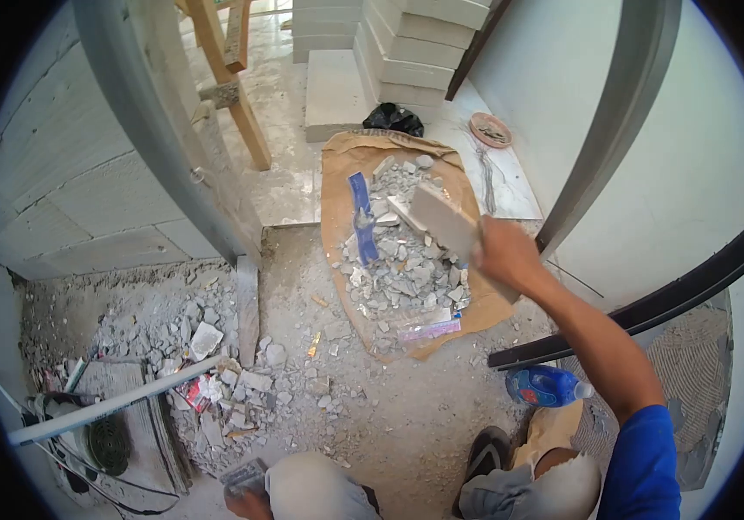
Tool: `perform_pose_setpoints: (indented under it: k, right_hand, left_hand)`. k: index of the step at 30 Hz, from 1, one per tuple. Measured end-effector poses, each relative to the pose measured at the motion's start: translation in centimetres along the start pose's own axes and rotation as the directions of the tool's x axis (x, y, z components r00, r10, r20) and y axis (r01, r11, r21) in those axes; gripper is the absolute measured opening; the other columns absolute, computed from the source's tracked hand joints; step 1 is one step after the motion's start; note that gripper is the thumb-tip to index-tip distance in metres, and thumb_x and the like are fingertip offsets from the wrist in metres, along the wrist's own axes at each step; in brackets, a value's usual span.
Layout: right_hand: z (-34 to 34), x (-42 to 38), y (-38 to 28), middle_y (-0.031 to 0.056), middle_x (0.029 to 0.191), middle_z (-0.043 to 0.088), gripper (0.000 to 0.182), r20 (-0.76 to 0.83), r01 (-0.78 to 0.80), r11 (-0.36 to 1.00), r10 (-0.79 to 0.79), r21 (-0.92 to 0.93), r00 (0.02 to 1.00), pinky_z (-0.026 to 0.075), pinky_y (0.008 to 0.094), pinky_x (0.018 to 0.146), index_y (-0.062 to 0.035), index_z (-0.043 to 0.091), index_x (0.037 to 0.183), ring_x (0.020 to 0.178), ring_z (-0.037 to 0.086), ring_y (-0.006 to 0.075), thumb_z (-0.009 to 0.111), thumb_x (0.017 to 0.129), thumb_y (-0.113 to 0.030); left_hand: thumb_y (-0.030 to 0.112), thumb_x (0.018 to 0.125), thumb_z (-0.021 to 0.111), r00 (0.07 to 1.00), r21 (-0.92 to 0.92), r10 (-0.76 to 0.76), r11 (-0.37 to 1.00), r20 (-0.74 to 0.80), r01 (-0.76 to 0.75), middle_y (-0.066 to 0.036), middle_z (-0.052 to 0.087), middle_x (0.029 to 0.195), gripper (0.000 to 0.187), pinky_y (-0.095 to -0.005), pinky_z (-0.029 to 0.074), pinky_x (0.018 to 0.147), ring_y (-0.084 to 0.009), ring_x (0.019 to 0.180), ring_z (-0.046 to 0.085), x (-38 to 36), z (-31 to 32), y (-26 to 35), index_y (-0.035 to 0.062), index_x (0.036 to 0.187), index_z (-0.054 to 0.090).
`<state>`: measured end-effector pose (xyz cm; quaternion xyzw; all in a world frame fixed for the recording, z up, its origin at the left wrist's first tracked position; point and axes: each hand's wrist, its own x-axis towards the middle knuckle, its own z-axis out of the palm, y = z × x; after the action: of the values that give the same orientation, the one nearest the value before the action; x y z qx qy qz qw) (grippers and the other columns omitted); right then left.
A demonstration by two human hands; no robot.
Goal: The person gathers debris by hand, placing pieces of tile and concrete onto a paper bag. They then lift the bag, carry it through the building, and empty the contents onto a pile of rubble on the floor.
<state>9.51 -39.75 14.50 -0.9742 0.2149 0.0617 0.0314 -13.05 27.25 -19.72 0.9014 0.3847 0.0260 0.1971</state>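
My right hand (509, 253) is closed round a flat, light beige-grey slab (444, 218), held over a heap of broken rubble (415, 273). Under the heap lies an opened brown paper sack (337, 178). A blue strip of wrapper (362, 217) rests on the rubble's left side, and a clear and pink plastic wrapper (428, 330) at its near edge. Low in the view, beside my left knee, my left hand (249, 505) grips a flat grey piece (244, 477) whose kind I cannot tell; most of that hand is cut off by the frame.
Loose rubble (242, 390) covers the floor at left, crossed by a pale pipe (121, 403). Metal door posts (160, 130) flank the sack. A blue bottle (545, 386) lies near my right foot, beside a dark frame bar (614, 334). Behind are a black bag (394, 120) and a pink bowl (491, 130).
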Motion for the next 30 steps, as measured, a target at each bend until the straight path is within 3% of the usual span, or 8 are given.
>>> perform_pose_setpoints:
  k: [4, 8, 13, 17, 19, 22, 25, 30]
  right_hand:
    - [11.5, -7.4, 0.3, 0.0254, 0.104, 0.067, 0.037, 0.195, 0.223, 0.908, -0.305, 0.356, 0.932, 0.051, 0.0523, 0.086, -0.0004, 0.057, 0.108, 0.101, 0.064, 0.0431, 0.064, 0.086, -0.028]
    - [23.4, -14.2, -5.0, 0.0252, 0.107, 0.066, 0.044, 0.409, 0.217, 0.792, -0.504, 0.571, 0.761, 0.051, 0.0516, 0.087, -0.0019, 0.058, 0.119, 0.102, 0.063, 0.0437, 0.063, 0.088, -0.033]
    - [29.0, -13.5, -8.8, 0.0202, 0.115, 0.062, 0.045, 0.029, 0.502, 0.506, -0.724, 0.701, 0.689, 0.048, 0.0500, 0.092, -0.0011, 0.060, 0.115, 0.110, 0.059, 0.0393, 0.066, 0.091, -0.039]
    - [21.0, -2.5, -1.7, 0.0137, 0.113, 0.062, 0.039, -0.501, 0.624, 0.699, -0.424, 0.348, 0.755, 0.048, 0.0453, 0.088, -0.0063, 0.064, 0.108, 0.106, 0.059, 0.0345, 0.077, 0.082, -0.032]
    - [18.2, 2.6, 3.3, 0.0153, 0.102, 0.059, 0.029, -0.610, 0.406, 0.833, -0.108, 0.375, 0.785, 0.045, 0.0472, 0.084, -0.0047, 0.062, 0.102, 0.097, 0.058, 0.0370, 0.073, 0.085, -0.025]
    - [21.1, 9.2, 10.7, 0.0195, 0.109, 0.056, 0.031, -0.528, -0.114, 0.837, 0.437, 0.535, 0.728, 0.041, 0.0499, 0.095, -0.0013, 0.059, 0.109, 0.108, 0.052, 0.0405, 0.070, 0.087, -0.021]
    - [22.0, 11.6, 15.5, 0.0210, 0.119, 0.054, 0.046, -0.394, -0.336, 0.853, 0.490, 0.399, 0.778, 0.039, 0.0493, 0.101, 0.0028, 0.059, 0.117, 0.116, 0.050, 0.0401, 0.073, 0.086, -0.029]
    - [25.3, 14.5, 17.6, 0.0242, 0.135, 0.048, 0.057, -0.072, -0.469, 0.813, 0.521, 0.345, 0.850, 0.040, 0.0484, 0.107, 0.0021, 0.057, 0.127, 0.128, 0.045, 0.0418, 0.072, 0.087, -0.035]
  left_hand:
    - [0.003, 0.077, 0.063, 0.923, -0.113, 0.301, 0.936, -0.238, -0.335, -0.024, 0.061, 0.123, 0.057, -0.0449, 0.049, 0.095, -0.0364, 0.110, 0.060, 1.8, 4.0, 7.2, -0.0070, 0.132, 0.054]
    - [0.003, 0.086, 0.063, 0.799, -0.767, 0.439, 0.640, 0.410, 0.041, -0.017, 0.064, 0.120, 0.046, -0.0339, 0.053, 0.085, -0.0237, 0.101, 0.064, 0.7, -3.5, 29.5, -0.0073, 0.130, 0.054]
    - [0.015, 0.090, 0.070, 0.385, -0.671, 0.771, 0.634, 0.507, -0.385, -0.018, 0.064, 0.124, 0.046, -0.0372, 0.052, 0.094, -0.0275, 0.109, 0.065, -1.4, -7.9, 45.6, -0.0050, 0.129, 0.056]
    - [0.022, 0.091, 0.070, -0.018, -0.586, 0.832, 0.374, 0.554, -0.719, -0.019, 0.064, 0.126, 0.051, -0.0381, 0.050, 0.097, -0.0280, 0.112, 0.065, -4.3, -9.5, 53.5, -0.0034, 0.132, 0.055]
    - [0.023, 0.091, 0.071, -0.081, -0.572, 0.678, 0.543, 0.731, -0.615, -0.018, 0.064, 0.128, 0.054, -0.0377, 0.050, 0.098, -0.0267, 0.115, 0.063, -4.4, -6.6, 55.3, -0.0029, 0.135, 0.054]
    - [0.030, 0.090, 0.069, -0.095, -0.431, 0.571, 0.490, 0.815, -0.758, -0.023, 0.063, 0.129, 0.056, -0.0379, 0.048, 0.102, -0.0318, 0.120, 0.061, -3.1, 1.6, 56.3, -0.0029, 0.134, 0.057]
    - [0.033, 0.087, 0.067, 0.014, -0.146, 0.444, 0.325, 0.896, -0.934, -0.027, 0.060, 0.131, 0.061, -0.0438, 0.045, 0.105, -0.0394, 0.125, 0.057, -4.0, 4.4, 56.5, -0.0043, 0.134, 0.056]
    - [0.030, 0.089, 0.064, -0.098, -0.183, 0.294, 0.277, 0.951, -0.943, -0.026, 0.062, 0.129, 0.060, -0.0452, 0.046, 0.104, -0.0395, 0.124, 0.057, -6.8, -0.3, 62.3, -0.0015, 0.138, 0.053]
